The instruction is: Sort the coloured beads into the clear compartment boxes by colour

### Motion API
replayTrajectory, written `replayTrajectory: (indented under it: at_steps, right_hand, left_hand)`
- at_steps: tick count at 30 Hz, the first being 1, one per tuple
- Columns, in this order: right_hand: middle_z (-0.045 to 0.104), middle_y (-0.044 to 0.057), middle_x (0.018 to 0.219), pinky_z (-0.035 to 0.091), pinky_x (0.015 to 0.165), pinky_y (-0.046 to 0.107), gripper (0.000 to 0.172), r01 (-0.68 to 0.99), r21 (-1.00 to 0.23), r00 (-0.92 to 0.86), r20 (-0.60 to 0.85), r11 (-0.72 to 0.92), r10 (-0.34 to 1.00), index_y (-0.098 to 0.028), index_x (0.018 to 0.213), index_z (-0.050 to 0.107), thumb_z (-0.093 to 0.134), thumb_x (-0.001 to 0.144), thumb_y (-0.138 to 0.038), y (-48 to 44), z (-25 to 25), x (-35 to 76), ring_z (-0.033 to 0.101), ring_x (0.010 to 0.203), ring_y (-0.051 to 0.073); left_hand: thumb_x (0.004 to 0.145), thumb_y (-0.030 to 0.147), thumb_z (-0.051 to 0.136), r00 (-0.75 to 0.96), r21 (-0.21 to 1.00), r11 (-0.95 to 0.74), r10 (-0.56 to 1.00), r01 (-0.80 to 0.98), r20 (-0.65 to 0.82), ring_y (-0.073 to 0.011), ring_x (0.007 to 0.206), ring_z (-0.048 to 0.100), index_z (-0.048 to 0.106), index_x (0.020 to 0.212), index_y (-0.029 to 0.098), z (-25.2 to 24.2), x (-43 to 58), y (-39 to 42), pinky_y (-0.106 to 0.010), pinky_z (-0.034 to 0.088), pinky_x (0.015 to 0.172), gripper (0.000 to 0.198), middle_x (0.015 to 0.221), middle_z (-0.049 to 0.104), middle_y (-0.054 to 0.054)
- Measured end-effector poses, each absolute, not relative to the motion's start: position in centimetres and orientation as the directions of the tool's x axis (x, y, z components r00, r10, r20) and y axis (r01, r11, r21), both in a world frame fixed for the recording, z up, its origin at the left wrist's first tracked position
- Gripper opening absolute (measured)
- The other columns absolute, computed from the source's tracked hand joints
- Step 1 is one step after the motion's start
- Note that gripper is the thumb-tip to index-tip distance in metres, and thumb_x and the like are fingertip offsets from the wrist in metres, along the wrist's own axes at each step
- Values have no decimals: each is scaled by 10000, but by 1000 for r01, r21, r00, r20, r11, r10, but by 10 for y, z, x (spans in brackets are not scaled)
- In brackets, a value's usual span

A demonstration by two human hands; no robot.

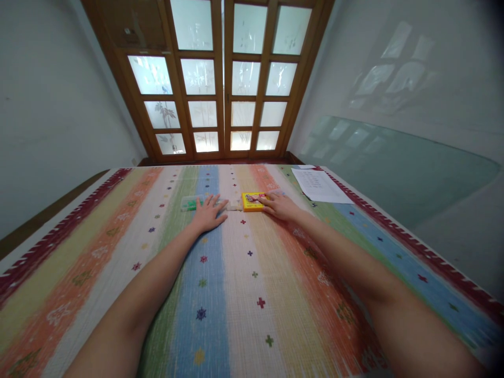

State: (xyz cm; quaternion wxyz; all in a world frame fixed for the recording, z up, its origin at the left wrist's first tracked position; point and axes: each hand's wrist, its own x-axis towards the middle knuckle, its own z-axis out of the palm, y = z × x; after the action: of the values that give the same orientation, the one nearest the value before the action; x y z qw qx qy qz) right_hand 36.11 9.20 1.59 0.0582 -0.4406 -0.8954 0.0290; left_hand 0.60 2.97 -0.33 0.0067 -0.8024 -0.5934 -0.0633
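Both my arms stretch forward over a striped, many-coloured cloth (236,294). My left hand (209,212) lies flat with its fingers spread, resting next to a clear case with green contents (190,203). My right hand (279,206) lies with its fingers stretched out, the fingertips touching a small yellow box with a red label (252,201). A small pale object (234,205) lies between the two hands. Neither hand grips anything.
A white sheet of paper with writing (319,185) lies at the far right of the cloth. Wooden doors with frosted glass panes (220,84) stand beyond the far edge. A glass sheet (394,168) leans on the right wall.
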Motion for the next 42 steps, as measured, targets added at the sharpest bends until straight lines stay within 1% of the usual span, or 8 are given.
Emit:
replayTrajectory:
  at_steps: [3, 8, 14, 19, 23, 29, 37, 42]
  right_hand:
    - [458, 83, 1605, 338, 1202, 490, 544, 811, -74, -569, 129, 580, 812, -365, 1571, 506, 454, 1062, -549, 90, 12, 362, 466, 1411, 356]
    - [413, 110, 1642, 345, 1230, 439, 576, 907, -194, -312, 285, 374, 906, -234, 1614, 432, 365, 1086, -456, 102, 17, 379, 424, 1467, 321]
    - [410, 121, 1659, 333, 1244, 483, 520, 908, -152, -367, 166, 391, 915, -222, 1550, 521, 398, 1081, -411, 117, 0, 400, 408, 1501, 326]
    - [219, 122, 1745, 257, 1259, 612, 606, 935, -106, -324, 134, 339, 936, -245, 1652, 364, 391, 1078, -437, 113, -27, 407, 176, 1609, 370]
    - [154, 109, 1764, 219, 1261, 639, 632, 936, -99, -328, 103, 338, 939, -294, 1680, 291, 395, 1070, -421, 115, -33, 406, 113, 1621, 377]
    - [191, 124, 1753, 251, 1240, 659, 619, 959, -115, -246, 120, 259, 962, -309, 1667, 327, 399, 1053, -321, 123, -29, 398, 171, 1606, 395]
    - [279, 128, 1725, 280, 1236, 634, 583, 969, -116, -199, 163, 219, 966, -279, 1640, 395, 336, 1088, -456, 109, -31, 412, 239, 1583, 397]
    - [394, 127, 1672, 261, 1264, 585, 698, 941, -73, -318, 152, 332, 936, -246, 1646, 394, 367, 1053, -614, 95, -30, 417, 280, 1566, 396]
  left_hand:
    - [1010, 638, 442, 286, 61, -295, 951, 954, 117, -378, 1620, 139, 342, 1636, 439, -4, 7, 30, -723, 23, 1253, 665, 1760, 215, -25]
    - [1012, 638, 436, 299, 52, -307, 945, 950, 131, -381, 1617, 150, 340, 1638, 433, -6, 8, 34, -752, 33, 1235, 665, 1758, 220, -47]
    - [1012, 643, 432, 308, 50, -316, 943, 947, 123, -378, 1620, 144, 331, 1643, 424, -6, 12, 37, -749, 36, 1237, 676, 1759, 215, -53]
    - [1013, 650, 418, 315, 52, -323, 941, 945, 125, -387, 1621, 139, 325, 1644, 432, -7, 12, 38, -752, 17, 1237, 674, 1763, 199, -39]
    - [1010, 666, 410, 336, 55, -343, 936, 938, 105, -393, 1621, 136, 318, 1647, 432, -6, 12, 43, -765, 31, 1231, 685, 1767, 182, -38]
    - [1002, 691, 404, 334, 54, -339, 939, 939, 84, -391, 1626, 112, 294, 1654, 427, -3, 22, 47, -778, 23, 1219, 712, 1772, 156, -50]
    - [993, 713, 413, 339, 47, -344, 936, 938, 94, -410, 1622, 109, 293, 1656, 418, -8, 26, 48, -765, 13, 1225, 736, 1775, 141, -54]
    - [989, 736, 396, 344, 48, -349, 935, 936, 87, -415, 1623, 98, 280, 1660, 418, -9, 24, 49, -760, 25, 1228, 752, 1777, 129, -48]
